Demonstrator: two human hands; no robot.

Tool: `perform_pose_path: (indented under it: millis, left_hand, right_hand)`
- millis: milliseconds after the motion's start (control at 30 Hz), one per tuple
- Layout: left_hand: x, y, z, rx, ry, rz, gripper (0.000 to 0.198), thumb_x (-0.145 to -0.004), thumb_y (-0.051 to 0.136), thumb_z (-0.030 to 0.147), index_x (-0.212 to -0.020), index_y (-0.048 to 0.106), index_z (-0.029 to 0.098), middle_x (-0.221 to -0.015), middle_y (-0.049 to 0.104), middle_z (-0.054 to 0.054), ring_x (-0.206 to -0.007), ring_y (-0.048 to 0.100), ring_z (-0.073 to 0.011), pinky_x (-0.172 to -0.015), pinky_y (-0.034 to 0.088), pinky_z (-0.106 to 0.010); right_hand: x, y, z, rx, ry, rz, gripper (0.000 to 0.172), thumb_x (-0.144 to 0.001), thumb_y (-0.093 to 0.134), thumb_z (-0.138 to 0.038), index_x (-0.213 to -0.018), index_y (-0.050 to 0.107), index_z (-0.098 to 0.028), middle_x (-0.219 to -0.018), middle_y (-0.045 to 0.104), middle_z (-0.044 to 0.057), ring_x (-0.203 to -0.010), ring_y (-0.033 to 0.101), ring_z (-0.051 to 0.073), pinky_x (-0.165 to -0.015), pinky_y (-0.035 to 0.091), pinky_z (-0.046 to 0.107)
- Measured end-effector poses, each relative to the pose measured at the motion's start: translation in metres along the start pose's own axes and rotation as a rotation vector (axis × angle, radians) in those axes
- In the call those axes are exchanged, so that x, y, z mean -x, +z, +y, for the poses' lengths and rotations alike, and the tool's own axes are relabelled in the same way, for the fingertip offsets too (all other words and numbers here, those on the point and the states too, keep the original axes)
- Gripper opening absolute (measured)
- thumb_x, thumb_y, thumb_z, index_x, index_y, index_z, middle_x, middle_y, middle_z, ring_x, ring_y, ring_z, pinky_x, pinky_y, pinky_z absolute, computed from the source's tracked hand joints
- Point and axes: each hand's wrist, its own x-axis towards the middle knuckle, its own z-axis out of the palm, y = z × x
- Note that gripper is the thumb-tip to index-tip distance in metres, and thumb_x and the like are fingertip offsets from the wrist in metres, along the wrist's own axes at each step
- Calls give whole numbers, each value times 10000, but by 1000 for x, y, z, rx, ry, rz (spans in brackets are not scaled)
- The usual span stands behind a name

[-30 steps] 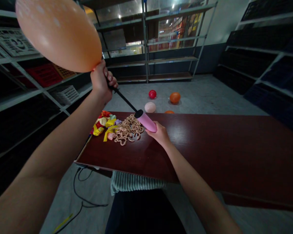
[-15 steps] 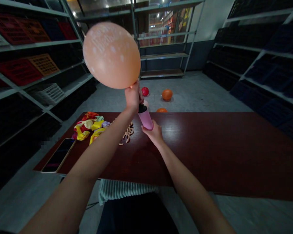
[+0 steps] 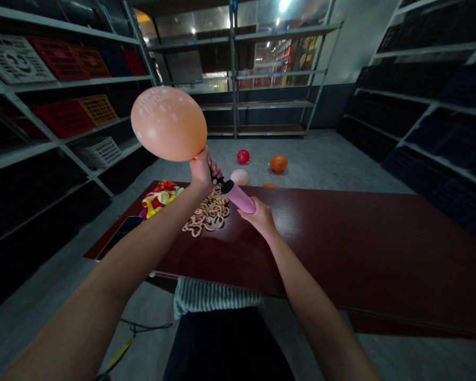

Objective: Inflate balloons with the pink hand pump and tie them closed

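My left hand [image 3: 202, 170] is closed round the neck of an inflated peach balloon [image 3: 168, 123] with white print, held on the black nozzle end of a pink hand pump [image 3: 239, 197]. My right hand [image 3: 260, 216] grips the pink pump barrel just above the dark red table [image 3: 341, 243]. The balloon floats up and left of my left hand. Only a short bit of the black pump rod shows between my hands.
A pile of pale ring-shaped clips [image 3: 206, 212] and a heap of coloured uninflated balloons [image 3: 159, 196] lie on the table's left part, near a dark phone [image 3: 121, 233]. Inflated balloons, red [image 3: 243, 156], orange [image 3: 278, 163] and pale [image 3: 239, 177], lie on the floor. Shelving lines both sides.
A second ago the pump rod was drawn out long; half a second ago it was pushed in. Now my hands are still close together, the balloon lower and left.
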Motion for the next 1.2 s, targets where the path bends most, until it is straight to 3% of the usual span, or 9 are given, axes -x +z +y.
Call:
perform_pose_path:
  millis: [200, 333, 467, 567, 667, 800, 1033, 1200]
  left_hand:
    - [-3, -12, 51, 53, 13, 109, 476, -913, 583, 353, -588, 263, 219, -403, 292, 59, -306, 269, -83, -358, 230, -241]
    - [-10, -12, 89, 39, 66, 115, 476, -912, 588, 350, -590, 264, 216, -411, 290, 61, -309, 254, -80, -348, 230, -234]
    - [-10, 4, 100, 15, 173, 73, 502, -909, 623, 394, -586, 281, 217, -403, 287, 63, -306, 246, -70, -334, 210, -223]
    - [-8, 24, 85, 7, 254, 47, 510, -938, 600, 403, -577, 292, 215, -388, 280, 67, -293, 237, -66, -323, 186, -219]
    - [-10, 43, 63, 19, 270, 23, 515, -986, 529, 393, -564, 294, 213, -366, 274, 69, -276, 231, -61, -314, 173, -214]
    - [-15, 59, 27, 5, 234, -54, 530, -946, 586, 444, -552, 313, 219, -354, 285, 67, -272, 242, -59, -308, 176, -219]
    - [-2, 56, -55, -73, 115, -106, 502, -910, 597, 399, -527, 323, 226, -334, 312, 59, -243, 260, -74, -294, 173, -236]
    - [1, 48, -63, -34, 77, -82, 506, -906, 585, 397, -524, 297, 231, -339, 305, 62, -235, 256, -76, -294, 173, -235]
  right_hand:
    - [2, -14, 4, 67, -68, 13, 367, -749, 761, -401, -1063, 651, -245, -1002, 752, 55, -906, 728, 238, -825, 565, 352]
    - [2, -12, 1, 65, -68, 3, 397, -763, 747, -419, -1098, 636, -237, -1032, 744, 70, -941, 723, 255, -829, 560, 366]
    - [7, -1, -4, -4, -15, -31, 398, -775, 734, -450, -1096, 618, -244, -1012, 740, 72, -914, 719, 262, -795, 554, 376]
    - [13, 2, -2, -20, 42, -89, 354, -783, 713, -465, -1048, 611, -254, -931, 740, 56, -832, 719, 259, -729, 545, 363]
    - [14, 0, 4, 15, 117, -26, 326, -775, 700, -490, -978, 606, -254, -862, 731, 47, -782, 717, 262, -688, 529, 349]
    - [11, -2, 10, 31, 183, 15, 343, -761, 682, -530, -949, 597, -256, -816, 724, 40, -733, 713, 262, -637, 509, 331]
    - [8, 0, 11, 40, 235, 81, 326, -740, 667, -551, -844, 570, -258, -719, 686, 20, -663, 679, 241, -593, 476, 306]
    - [7, -2, 10, 42, 225, 59, 350, -738, 690, -531, -937, 610, -255, -805, 721, 25, -729, 702, 250, -638, 505, 316]
